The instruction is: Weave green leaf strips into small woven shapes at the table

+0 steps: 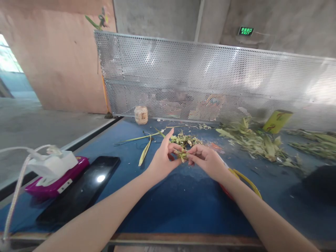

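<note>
Over the middle of the blue table, a small bunch of dried yellow-green plant bits (182, 155) is pinched between my two hands. My left hand (166, 154) grips its left side with thumb and fingers. From the other side, the fingertips of my right hand (203, 156) close on the same bunch. Just behind lies a pile of dried plant scraps (186, 139), partly covered by my fingers. Under my right wrist rest scissors with yellow and red handles (246, 182), partly hidden by the forearm. One long dry leaf (145, 154) lies left of my left hand.
A purple power strip (60, 183) with white chargers and a black phone (81, 185) lie at the left. Dried leaves (252, 140) and a yellow-green box (277, 121) are at the right. A wrapped roll (141, 115) stands before the perforated metal screen (162, 70).
</note>
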`<state>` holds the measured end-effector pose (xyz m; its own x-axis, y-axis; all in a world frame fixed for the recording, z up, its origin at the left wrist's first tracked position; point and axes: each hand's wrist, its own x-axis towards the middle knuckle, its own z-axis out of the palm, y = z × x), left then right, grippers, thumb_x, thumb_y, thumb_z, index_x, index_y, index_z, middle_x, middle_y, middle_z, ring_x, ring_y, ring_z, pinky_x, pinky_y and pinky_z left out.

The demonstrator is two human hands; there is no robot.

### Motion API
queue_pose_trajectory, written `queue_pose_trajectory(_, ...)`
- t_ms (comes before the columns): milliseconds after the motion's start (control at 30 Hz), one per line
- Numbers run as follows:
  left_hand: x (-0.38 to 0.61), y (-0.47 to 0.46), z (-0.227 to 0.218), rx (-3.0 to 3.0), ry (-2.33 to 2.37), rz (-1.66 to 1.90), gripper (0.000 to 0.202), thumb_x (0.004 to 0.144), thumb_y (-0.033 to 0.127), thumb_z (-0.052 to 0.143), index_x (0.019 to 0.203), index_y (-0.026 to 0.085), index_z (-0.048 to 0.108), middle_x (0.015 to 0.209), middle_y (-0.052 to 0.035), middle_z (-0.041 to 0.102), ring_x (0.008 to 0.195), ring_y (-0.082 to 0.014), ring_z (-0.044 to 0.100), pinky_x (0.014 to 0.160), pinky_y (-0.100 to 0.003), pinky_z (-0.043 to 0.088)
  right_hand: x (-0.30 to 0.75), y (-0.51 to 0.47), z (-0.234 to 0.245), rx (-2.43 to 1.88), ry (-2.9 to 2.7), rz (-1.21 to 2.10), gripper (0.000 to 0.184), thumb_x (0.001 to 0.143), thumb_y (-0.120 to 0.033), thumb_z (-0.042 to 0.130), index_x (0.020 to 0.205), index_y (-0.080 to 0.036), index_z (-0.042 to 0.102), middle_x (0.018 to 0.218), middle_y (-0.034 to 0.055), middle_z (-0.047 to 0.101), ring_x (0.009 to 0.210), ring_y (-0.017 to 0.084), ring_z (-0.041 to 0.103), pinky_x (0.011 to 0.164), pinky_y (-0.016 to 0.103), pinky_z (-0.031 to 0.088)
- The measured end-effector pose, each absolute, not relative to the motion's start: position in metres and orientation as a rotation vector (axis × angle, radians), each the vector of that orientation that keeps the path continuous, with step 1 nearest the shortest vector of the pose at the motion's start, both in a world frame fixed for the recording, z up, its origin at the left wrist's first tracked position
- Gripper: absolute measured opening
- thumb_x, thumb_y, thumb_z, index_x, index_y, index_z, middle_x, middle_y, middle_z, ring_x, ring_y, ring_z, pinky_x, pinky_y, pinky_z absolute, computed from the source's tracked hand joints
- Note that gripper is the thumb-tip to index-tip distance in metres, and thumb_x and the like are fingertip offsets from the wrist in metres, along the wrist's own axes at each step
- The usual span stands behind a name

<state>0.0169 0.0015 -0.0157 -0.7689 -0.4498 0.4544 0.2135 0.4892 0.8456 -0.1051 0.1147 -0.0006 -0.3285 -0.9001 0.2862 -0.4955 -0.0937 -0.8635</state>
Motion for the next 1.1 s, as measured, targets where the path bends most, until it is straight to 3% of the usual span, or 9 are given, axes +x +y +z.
queue_pose_trajectory(267, 0.019, 0.002, -0.015, 0.212, -2.1, -1.385, 0.084, 0.068, 0.029, 0.063, 0.134, 0.023, 0.011, 0.095, -0.0053, 0.059, 0.088, -0.0177, 0.058, 0.07, -0.03, 0.048, -0.112, 0.116, -0.004, -1.73, 1.977, -1.351, 0.007, 0.077, -0.023, 0.049, 0.076, -0.018, 0.054, 0.064, 0.0, 0.059, 0.061, 0.012, 0.056, 0.06, 0.025, 0.045)
queue_pose_trajectory(433, 0.022, 0.005, -0.014, 0.087, -2.191, -1.263, 0.087, 0.07, 0.021, 0.059, 0.135, 0.024, 0.003, 0.096, -0.0057, 0.059, 0.09, -0.0179, 0.056, 0.067, -0.029, 0.048, -0.115, 0.118, -0.005, -1.838, 2.057, -1.325, 0.007, 0.078, -0.021, 0.047, 0.078, -0.019, 0.054, 0.068, 0.001, 0.06, 0.064, 0.013, 0.057, 0.06, 0.025, 0.044)
queue_pose_trajectory(533, 0.023, 0.006, -0.014, 0.032, -2.284, -1.125, 0.09, 0.068, 0.016, 0.058, 0.136, 0.025, 0.0, 0.105, -0.0075, 0.056, 0.092, -0.0185, 0.055, 0.072, -0.032, 0.047, -0.113, 0.118, -0.004, -1.826, 2.082, -1.343, 0.007, 0.077, -0.019, 0.047, 0.077, -0.019, 0.054, 0.067, 0.0006, 0.06, 0.063, 0.013, 0.058, 0.06, 0.024, 0.044)
queue_pose_trajectory(633, 0.023, 0.007, -0.013, 0.06, -2.339, -1.067, 0.09, 0.068, 0.017, 0.058, 0.136, 0.025, 0.0, 0.102, -0.0063, 0.057, 0.089, -0.0183, 0.055, 0.075, -0.035, 0.046, -0.109, 0.118, -0.002, -1.845, 2.112, -1.316, 0.007, 0.077, -0.018, 0.047, 0.075, -0.018, 0.054, 0.069, 0.0007, 0.061, 0.064, 0.012, 0.057, 0.06, 0.024, 0.044)
queue_pose_trajectory(833, 0.021, 0.011, -0.014, 0.143, -2.189, -1.31, 0.085, 0.071, 0.02, 0.058, 0.136, 0.022, 0.004, 0.082, -0.001, 0.058, 0.075, -0.0133, 0.057, 0.068, -0.029, 0.048, -0.1, 0.119, 0.0, -1.983, 2.155, -1.204, 0.009, 0.077, -0.015, 0.046, 0.076, -0.019, 0.054, 0.07, 0.0006, 0.061, 0.064, 0.012, 0.056, 0.058, 0.022, 0.042)
queue_pose_trajectory(1100, 0.019, 0.007, -0.007, 0.323, -1.942, -1.654, 0.088, 0.061, 0.024, 0.069, 0.133, 0.02, 0.018, 0.076, -0.001, 0.062, 0.075, -0.0182, 0.062, 0.075, -0.038, 0.049, -0.101, 0.12, 0.0, -1.894, 2.115, -1.218, 0.011, 0.081, -0.021, 0.046, 0.075, -0.021, 0.056, 0.071, 0.0012, 0.061, 0.066, 0.013, 0.057, 0.063, 0.025, 0.043)
